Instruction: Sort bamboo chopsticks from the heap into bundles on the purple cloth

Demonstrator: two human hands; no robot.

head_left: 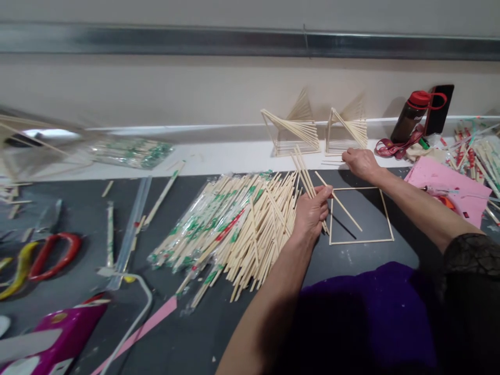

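Beside the square frame [361,242], left grip [312,211] clamped on sticks [304,172], right grip [362,164] unclear; bottle [408,120] lettering illegible

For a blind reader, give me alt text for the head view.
The left hand holds several wooden sticks beside a square stick frame; the right hand reaches past it toward two stick models by the wall.

The single view looked out from the person's head, facing forward and down across the dark table [175,333] to the pale wall [175,91] behind it. It sat within arm's reach of the work, with the purple clothing [375,307] at the bottom edge. The left hand [312,211] and right hand [361,162], by the sticks [304,169], fell right of centre.
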